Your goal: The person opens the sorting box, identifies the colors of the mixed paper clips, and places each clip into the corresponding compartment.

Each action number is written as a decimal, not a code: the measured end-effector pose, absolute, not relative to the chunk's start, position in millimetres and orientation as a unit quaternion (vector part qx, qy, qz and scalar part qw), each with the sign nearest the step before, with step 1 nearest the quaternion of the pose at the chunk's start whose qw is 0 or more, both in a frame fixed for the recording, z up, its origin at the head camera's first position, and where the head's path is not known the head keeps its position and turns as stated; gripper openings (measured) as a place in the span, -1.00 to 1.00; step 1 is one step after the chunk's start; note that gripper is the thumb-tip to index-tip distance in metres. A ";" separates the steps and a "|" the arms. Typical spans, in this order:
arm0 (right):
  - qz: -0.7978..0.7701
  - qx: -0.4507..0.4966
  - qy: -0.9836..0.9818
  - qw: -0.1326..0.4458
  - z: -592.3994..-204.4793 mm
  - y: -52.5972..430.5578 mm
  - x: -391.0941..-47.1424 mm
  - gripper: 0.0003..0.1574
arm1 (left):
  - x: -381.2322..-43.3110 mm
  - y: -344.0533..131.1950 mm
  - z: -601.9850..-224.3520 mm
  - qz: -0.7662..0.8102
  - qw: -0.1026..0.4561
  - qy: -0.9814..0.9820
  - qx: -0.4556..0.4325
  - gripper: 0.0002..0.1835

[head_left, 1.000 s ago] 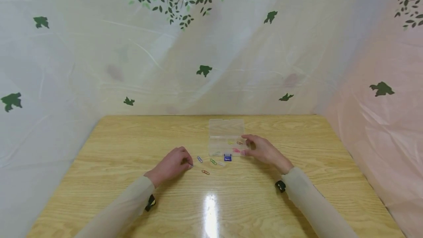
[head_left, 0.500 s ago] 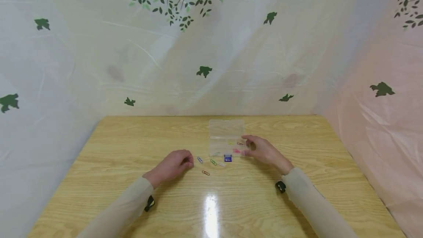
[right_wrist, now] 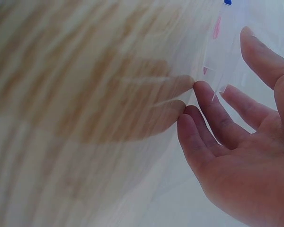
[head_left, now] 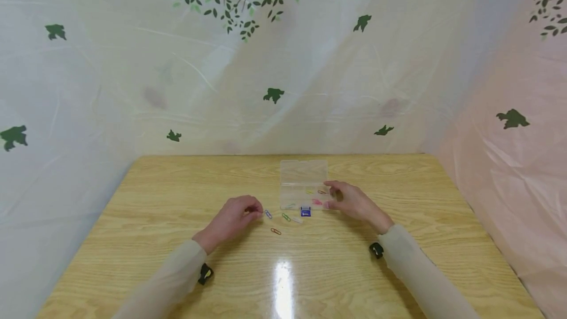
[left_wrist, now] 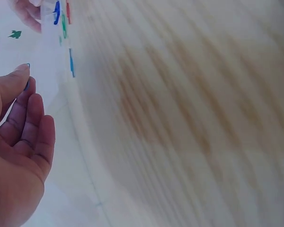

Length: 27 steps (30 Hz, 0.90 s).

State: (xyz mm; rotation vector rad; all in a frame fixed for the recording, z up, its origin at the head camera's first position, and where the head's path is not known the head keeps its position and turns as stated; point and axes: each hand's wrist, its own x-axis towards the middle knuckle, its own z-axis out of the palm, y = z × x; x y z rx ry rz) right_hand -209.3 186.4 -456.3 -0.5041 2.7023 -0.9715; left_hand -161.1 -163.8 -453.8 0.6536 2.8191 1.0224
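Note:
In the left wrist view, my left hand (left_wrist: 19, 127) pinches a small blue paper clip (left_wrist: 27, 85) between thumb and index finger. From the head view, this left hand (head_left: 231, 218) is just left of a loose blue paper clip (head_left: 267, 214). My right hand (head_left: 352, 201) holds the right end of a clear plastic case (head_left: 303, 172), thumb at its front and index finger near the hinge. The case lies open, lid tipped back. Inside are a yellow paper clip (head_left: 309, 192), a red paper clip (head_left: 321, 192) and pink clips (head_left: 316, 202).
Before the case lie a green paper clip (head_left: 286, 217), a white paper clip (head_left: 297, 220) and an orange-red paper clip (head_left: 275, 231). A dark blue piece with a white mark (head_left: 305, 211) is at the case's front edge. A pale curtain (head_left: 212, 87) hangs behind the table.
My left hand drew back slightly with its fingertips turned in, then moved right and a little up, close to the loose blue paper clip. My right hand and the case have stayed put.

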 end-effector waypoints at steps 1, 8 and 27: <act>-0.331 -0.171 0.921 0.113 -456.4 186.5 -209.5 -0.19 | -161.0 -162.9 -453.3 0.336 0.030 0.916 0.216 -0.95; -0.333 -0.168 0.921 0.116 -456.9 186.3 -210.1 -0.19 | -161.1 -157.4 -451.8 0.367 0.008 0.905 0.216 -0.94; -0.334 -0.162 0.921 0.121 -456.8 185.9 -211.7 -0.19 | -172.6 -127.9 -446.7 0.403 -0.026 0.888 0.221 -0.94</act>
